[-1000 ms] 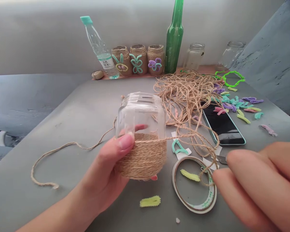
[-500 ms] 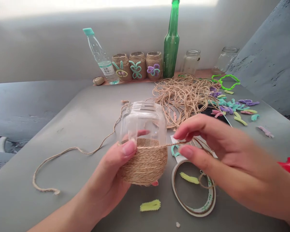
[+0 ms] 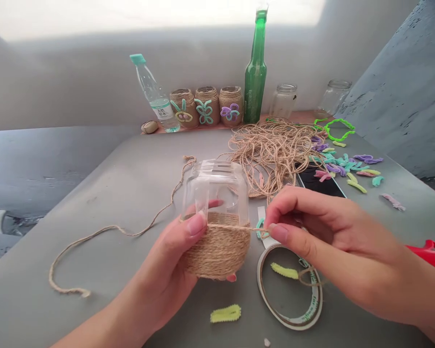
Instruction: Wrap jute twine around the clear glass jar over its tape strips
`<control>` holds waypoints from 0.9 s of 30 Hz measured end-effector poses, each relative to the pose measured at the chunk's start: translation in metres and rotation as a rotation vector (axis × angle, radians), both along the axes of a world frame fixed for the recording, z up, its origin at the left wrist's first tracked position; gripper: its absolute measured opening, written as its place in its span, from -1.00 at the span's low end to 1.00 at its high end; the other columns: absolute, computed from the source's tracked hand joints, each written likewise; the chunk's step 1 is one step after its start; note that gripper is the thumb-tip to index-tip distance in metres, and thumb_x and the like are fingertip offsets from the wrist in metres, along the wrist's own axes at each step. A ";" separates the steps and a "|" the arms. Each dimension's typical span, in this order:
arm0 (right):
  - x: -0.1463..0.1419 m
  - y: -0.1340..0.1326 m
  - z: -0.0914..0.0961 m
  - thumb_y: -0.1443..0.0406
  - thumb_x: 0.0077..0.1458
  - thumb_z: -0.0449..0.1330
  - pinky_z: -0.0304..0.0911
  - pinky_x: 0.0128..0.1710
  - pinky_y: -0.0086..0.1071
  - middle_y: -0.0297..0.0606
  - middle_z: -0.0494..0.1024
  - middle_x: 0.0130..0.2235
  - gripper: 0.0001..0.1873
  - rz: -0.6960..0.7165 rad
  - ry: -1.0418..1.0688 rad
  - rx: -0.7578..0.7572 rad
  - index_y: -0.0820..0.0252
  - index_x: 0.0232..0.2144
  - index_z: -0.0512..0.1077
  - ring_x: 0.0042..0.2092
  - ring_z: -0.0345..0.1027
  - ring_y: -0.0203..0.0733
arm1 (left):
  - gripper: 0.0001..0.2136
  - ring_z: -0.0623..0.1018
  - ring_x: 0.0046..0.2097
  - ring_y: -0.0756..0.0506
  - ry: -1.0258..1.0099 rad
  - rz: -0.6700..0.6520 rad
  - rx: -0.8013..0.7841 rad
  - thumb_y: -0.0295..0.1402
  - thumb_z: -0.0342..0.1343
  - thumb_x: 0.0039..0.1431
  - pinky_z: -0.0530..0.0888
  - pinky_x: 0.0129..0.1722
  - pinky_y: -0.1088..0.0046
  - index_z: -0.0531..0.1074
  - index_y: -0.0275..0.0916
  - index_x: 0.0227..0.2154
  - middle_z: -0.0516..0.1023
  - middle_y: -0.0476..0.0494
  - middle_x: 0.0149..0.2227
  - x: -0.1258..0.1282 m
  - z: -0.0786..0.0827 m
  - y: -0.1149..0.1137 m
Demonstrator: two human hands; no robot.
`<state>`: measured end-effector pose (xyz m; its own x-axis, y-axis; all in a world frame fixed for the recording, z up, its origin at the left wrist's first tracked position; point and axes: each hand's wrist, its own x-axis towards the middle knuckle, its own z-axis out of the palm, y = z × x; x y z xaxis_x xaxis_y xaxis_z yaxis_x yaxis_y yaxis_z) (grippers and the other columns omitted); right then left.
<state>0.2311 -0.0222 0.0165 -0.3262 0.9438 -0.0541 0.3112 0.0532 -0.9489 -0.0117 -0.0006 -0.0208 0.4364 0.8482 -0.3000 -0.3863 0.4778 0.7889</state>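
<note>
A clear glass jar (image 3: pixel 221 186) is held upright by my left hand (image 3: pixel 177 256), with the thumb on the near side and fingers behind it. Brown twine (image 3: pixel 217 253) wraps its lower half in tight rows. From the top row a strand (image 3: pixel 252 228) runs right, drawn straight, to my right hand (image 3: pixel 322 241), which pinches it between thumb and forefinger. Below that hand lies a roll of double-sided tape (image 3: pixel 261 295), with a yellow pipe-cleaner piece (image 3: pixel 284 270) inside its ring. A loose length of twine (image 3: pixel 112 227) curves across the table left of the jar.
A heap of twine (image 3: pixel 275 150) lies behind the jar, beside a phone (image 3: pixel 322 181) and scattered pipe-cleaner pieces (image 3: pixel 344 162). Along the wall stand a water bottle (image 3: pixel 161 108), three twine-covered jars (image 3: pixel 206 106), a green bottle (image 3: pixel 255 87) and two glass jars (image 3: pixel 284 99). Something red (image 3: pixel 429 253) sits far right.
My right thumb and forefinger have closed together on the strand, nearer the jar. The jar stays in my left hand. The view has tilted slightly upward.
</note>
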 end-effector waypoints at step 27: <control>-0.006 0.015 -0.025 0.28 0.24 0.41 0.51 0.08 -0.31 -0.15 0.57 0.22 -0.52 -0.033 0.499 -0.392 0.03 0.18 0.48 0.18 0.53 -0.10 | -0.45 0.71 -0.13 -0.34 -0.058 -0.060 -0.063 0.13 0.27 0.15 0.72 -0.34 0.19 0.59 -0.11 0.08 0.75 -0.29 -0.05 -0.003 0.002 -0.003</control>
